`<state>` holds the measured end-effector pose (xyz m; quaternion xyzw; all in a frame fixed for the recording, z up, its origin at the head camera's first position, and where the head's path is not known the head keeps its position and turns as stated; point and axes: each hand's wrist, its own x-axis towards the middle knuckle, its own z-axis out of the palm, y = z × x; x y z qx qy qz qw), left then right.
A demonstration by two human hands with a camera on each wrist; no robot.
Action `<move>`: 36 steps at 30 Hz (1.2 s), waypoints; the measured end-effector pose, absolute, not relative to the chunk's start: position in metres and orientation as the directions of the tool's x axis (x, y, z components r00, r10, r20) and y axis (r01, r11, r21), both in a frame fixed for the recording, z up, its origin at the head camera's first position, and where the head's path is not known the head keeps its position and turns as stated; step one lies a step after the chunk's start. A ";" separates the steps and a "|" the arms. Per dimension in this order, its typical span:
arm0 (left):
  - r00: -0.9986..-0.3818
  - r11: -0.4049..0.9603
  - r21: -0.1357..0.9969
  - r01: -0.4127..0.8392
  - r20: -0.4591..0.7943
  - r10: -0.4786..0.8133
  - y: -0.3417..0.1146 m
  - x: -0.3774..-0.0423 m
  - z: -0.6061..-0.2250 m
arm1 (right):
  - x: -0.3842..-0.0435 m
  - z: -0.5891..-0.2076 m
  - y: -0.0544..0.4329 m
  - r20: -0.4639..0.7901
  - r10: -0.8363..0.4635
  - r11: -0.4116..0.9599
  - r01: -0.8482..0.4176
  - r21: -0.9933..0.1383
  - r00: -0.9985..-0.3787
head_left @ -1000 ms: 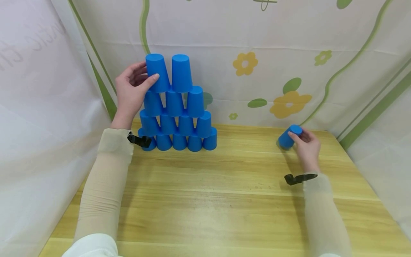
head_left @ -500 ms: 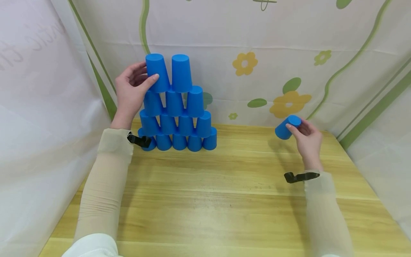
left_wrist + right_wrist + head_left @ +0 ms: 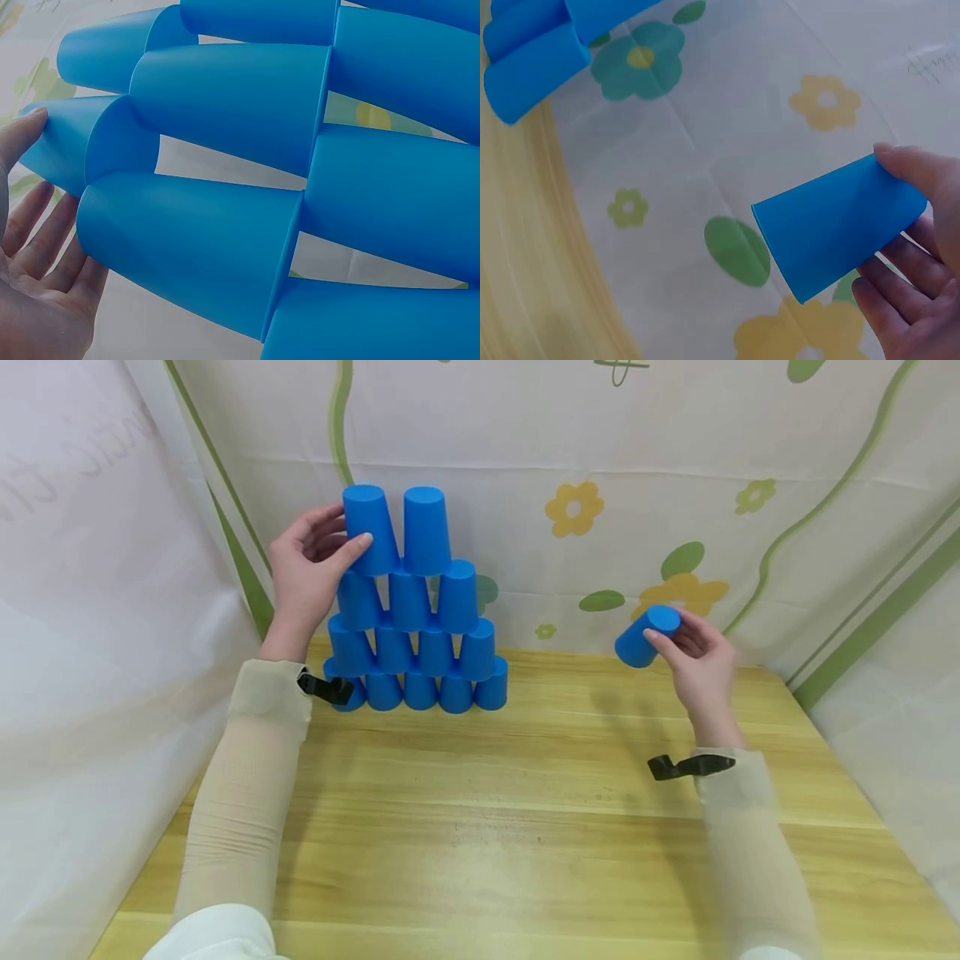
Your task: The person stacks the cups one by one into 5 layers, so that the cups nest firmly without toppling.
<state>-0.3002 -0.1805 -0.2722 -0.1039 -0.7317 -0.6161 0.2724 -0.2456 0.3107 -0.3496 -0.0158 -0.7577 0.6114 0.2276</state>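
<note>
Blue upside-down cups form a stacked pyramid (image 3: 408,602) at the back left, with two cups side by side on its top row. My left hand (image 3: 307,568) holds the left top cup (image 3: 371,518), thumb across its front and fingers round its far side. The left wrist view shows that same cup (image 3: 64,139) between thumb and fingers, rows of cups beside it. On the right, my right hand (image 3: 701,672) grips a single blue cup (image 3: 637,643) near its closed end, tilted and raised over the table. Its open rim points down and left.
The pyramid stands on a wooden table (image 3: 480,827), close to a white curtain (image 3: 510,427) printed with flowers and leaves. More curtain hangs along the left and right sides. A black strap (image 3: 690,767) sits on the right wrist.
My right hand has lifted the single cup off the table and carried it up and slightly left. My left hand and the pyramid have stayed in place.
</note>
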 end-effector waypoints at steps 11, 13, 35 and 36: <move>-0.829 0.216 0.845 0.489 0.527 -0.187 -0.180 -0.300 -0.273 | -0.250 -0.328 0.260 0.423 0.188 0.194 -0.389 -0.901 -0.886; -0.828 0.218 0.845 0.489 0.528 -0.187 -0.180 -0.299 -0.273 | -0.252 -0.323 0.251 0.437 0.174 0.180 -0.408 -0.895 -0.882; -0.824 0.205 0.842 0.500 0.535 -0.187 -0.184 -0.301 -0.277 | -0.292 -0.238 0.162 0.553 0.074 0.059 -0.550 -0.833 -0.830; -0.825 0.204 0.843 0.498 0.533 -0.188 -0.184 -0.301 -0.277 | -0.294 -0.234 0.159 0.555 0.075 0.058 -0.552 -0.832 -0.828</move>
